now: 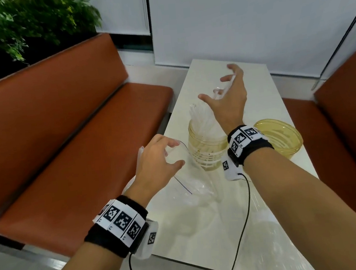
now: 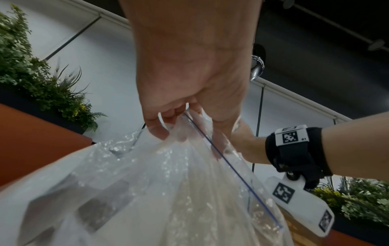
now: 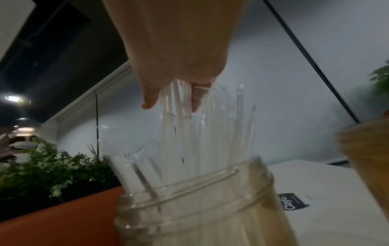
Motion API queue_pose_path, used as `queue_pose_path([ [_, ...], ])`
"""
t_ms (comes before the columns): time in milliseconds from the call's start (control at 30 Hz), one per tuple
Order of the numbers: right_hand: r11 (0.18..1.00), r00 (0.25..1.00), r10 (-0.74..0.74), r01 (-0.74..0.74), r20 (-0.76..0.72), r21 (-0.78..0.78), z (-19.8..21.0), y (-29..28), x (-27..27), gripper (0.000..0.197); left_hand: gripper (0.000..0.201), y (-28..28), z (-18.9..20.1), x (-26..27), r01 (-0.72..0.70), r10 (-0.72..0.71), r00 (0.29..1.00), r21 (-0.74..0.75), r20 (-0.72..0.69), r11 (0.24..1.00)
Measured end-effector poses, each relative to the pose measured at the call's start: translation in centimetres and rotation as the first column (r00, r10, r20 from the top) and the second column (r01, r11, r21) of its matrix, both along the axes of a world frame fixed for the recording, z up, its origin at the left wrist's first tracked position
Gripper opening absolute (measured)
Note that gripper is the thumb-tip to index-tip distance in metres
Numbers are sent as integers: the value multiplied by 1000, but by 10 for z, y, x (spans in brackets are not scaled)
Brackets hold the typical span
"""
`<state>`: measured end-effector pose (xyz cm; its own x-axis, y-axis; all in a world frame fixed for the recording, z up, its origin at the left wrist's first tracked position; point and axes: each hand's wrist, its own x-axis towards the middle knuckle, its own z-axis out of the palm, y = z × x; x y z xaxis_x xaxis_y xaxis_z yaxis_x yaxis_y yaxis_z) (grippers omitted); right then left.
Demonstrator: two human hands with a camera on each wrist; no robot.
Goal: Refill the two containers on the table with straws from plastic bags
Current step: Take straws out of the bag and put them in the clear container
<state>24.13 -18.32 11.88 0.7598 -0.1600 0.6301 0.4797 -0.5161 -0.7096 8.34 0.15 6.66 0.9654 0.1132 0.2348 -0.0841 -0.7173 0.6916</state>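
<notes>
A yellowish clear jar [image 1: 206, 151] [image 3: 200, 208] stands on the white table [image 1: 254, 80], packed with clear straws [image 1: 201, 117] [image 3: 210, 133] leaning left. A second, wider jar [image 1: 280, 136] [image 3: 368, 158] stands right of it and shows no straws. My right hand [image 1: 225, 94] [image 3: 172, 99] hovers above the straw jar with fingers spread, and a few straws lie loosely against them. My left hand [image 1: 159, 158] [image 2: 179, 124] pinches the blue-lined mouth of a clear plastic bag [image 1: 190, 183] [image 2: 147, 183], lifted beside the jar.
More crumpled clear plastic [image 1: 257, 235] lies on the table's near end. Orange benches flank the table, one on the left [image 1: 66, 144] and one on the right [image 1: 348, 120]. Green plants [image 1: 12, 26] stand behind the left bench. Black wrist cables hang over the table's front edge.
</notes>
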Motion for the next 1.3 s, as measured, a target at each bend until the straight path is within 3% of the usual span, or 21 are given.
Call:
queue_pose_path([
  [67,955,988,-135,108,-79,-277,-5,-2,0,52,46,-2,1,-1,8,-8,1000,0,6,1000],
  [100,915,973,-192,129,-129,-382,-9,-3,0,62,46,-3,1,-2,11,-11,1000,1,6,1000],
  [167,909,953,-226,132,-202,-396,-8,-4,-3,74,45,-4,1,-2,10,-10,1000,4,7,1000],
  [267,918,966,-218,154,-139,-366,-5,-13,4,53,43,-6,2,-3,11,-11,1000,4,13,1000],
  [333,840,965,-215,105,-148,-532,-7,-21,12,43,42,-8,4,-3,10,-10,1000,7,18,1000],
  [433,671,911,-286,-30,-296,-741,-15,-25,13,60,40,-10,4,-4,18,-18,1000,12,13,1000],
  [467,683,901,-298,-29,-314,-730,-15,-25,11,71,40,-10,4,-5,20,-20,1000,12,17,1000],
  [567,880,874,-285,77,-392,-468,-4,-25,0,89,39,-8,5,-6,19,-19,999,15,31,1000],
  [667,862,779,-271,-65,-565,-504,-4,-20,-7,105,38,-8,8,-7,23,-23,999,27,30,999],
  [733,829,778,-226,-163,-586,-535,-9,-18,-9,91,39,-8,10,-6,35,-36,999,46,19,998],
  [833,857,895,-90,-155,-438,-492,-7,-21,-6,49,51,-7,15,-8,87,-87,996,81,-6,993],
  [900,861,923,-61,-143,-379,-487,0,-24,-11,47,61,-6,19,-9,134,-131,991,96,-35,986],
  [1000,795,958,-183,14,-219,-606,12,-26,-28,51,71,-6,23,-6,173,-166,984,104,-68,979],
  [1067,856,990,-95,28,-102,-516,23,-23,-51,44,75,-8,24,-4,185,-176,981,103,-87,977],
  [1100,895,991,13,-72,-136,-441,28,-23,-64,43,77,-9,24,-3,189,-179,979,102,-98,977],
  [1133,896,955,145,-237,-258,-375,31,-22,-77,42,78,-11,23,-2,191,-180,978,101,-110,976],
  [1167,846,856,253,-421,-450,-326,32,-20,-90,39,79,-13,23,-1,194,-182,976,99,-117,976],
  [1200,768,704,314,-583,-637,-266,30,-17,-101,34,80,-15,21,0,197,-186,975,95,-118,976],
  [1233,684,556,312,-694,-771,-223,22,-13,-108,28,81,-17,20,0,205,-194,975,93,-111,974],
  [1267,606,470,275,-762,-838,-229,10,-9,-112,25,80,-20,19,0,213,-204,974,93,-101,973],
  [1300,542,465,206,-787,-861,-295,-5,-3,-114,25,77,-23,19,0,224,-216,973,93,-87,970],
])
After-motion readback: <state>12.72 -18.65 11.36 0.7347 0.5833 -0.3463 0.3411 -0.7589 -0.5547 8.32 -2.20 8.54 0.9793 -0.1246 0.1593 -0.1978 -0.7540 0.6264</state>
